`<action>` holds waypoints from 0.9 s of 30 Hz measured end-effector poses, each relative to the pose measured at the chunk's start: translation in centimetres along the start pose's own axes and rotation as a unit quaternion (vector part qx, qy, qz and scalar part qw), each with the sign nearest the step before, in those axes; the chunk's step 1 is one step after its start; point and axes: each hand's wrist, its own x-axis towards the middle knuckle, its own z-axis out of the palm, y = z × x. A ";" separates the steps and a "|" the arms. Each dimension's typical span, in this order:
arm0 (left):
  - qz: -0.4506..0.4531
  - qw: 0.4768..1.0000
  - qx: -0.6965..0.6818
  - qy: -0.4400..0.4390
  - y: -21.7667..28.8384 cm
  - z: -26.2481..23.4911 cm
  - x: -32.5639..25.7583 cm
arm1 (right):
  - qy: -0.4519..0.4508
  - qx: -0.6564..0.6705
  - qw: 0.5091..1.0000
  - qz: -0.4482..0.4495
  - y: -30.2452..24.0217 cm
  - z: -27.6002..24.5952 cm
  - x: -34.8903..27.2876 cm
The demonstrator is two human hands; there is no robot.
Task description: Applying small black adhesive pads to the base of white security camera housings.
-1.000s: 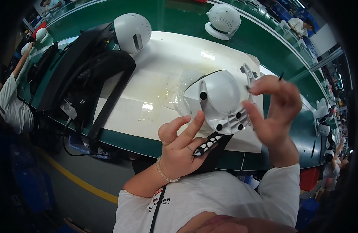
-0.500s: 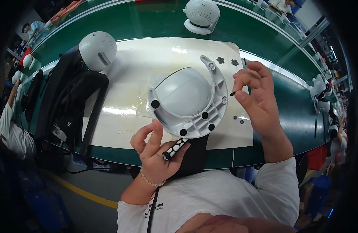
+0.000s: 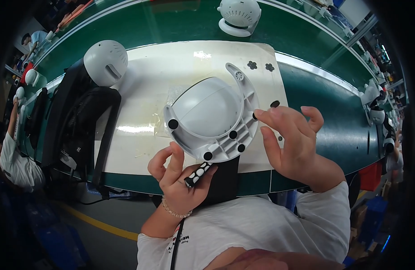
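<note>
A white plastic housing (image 3: 207, 108) with a rounded body and curved, ribbed base (image 3: 225, 150) lies on the pale mat, its underside toward me. Several round black pads (image 3: 233, 134) sit on the base. My left hand (image 3: 182, 180) is closed on a black strip with white oval spots (image 3: 199, 174), beside the base's near edge; its index finger points up. My right hand (image 3: 290, 139) has its fingers apart, a fingertip pressing a black pad (image 3: 255, 115) on the base's right side. Another dark oval (image 3: 275, 104) shows by its knuckles; I cannot tell what holds it.
Two dark flower-shaped pieces (image 3: 252, 65) and a small dark disc (image 3: 280, 138) are on the mat (image 3: 144, 99). At left, a white round-headed unit (image 3: 105, 63) stands by black padded trays (image 3: 88, 121). Another white unit (image 3: 240, 15) stands on the green bench (image 3: 180, 22). People work beyond.
My right hand has moved left to the base, bringing the black pad from its fingertips onto the right side. Its thumb has come away. My left hand still holds the strip.
</note>
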 end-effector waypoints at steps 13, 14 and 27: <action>0.017 1.000 -0.010 0.012 -0.3 -0.1 -0.4 | -0.056 0.436 0.876 0.199 3.3 2.5 5.5; 0.012 1.000 -0.014 0.013 -0.4 -0.1 -0.5 | -0.082 0.473 0.847 0.229 3.2 2.5 5.7; 0.007 1.000 -0.030 0.003 -0.4 -0.2 -0.5 | -0.002 0.067 0.997 0.037 2.5 2.2 5.7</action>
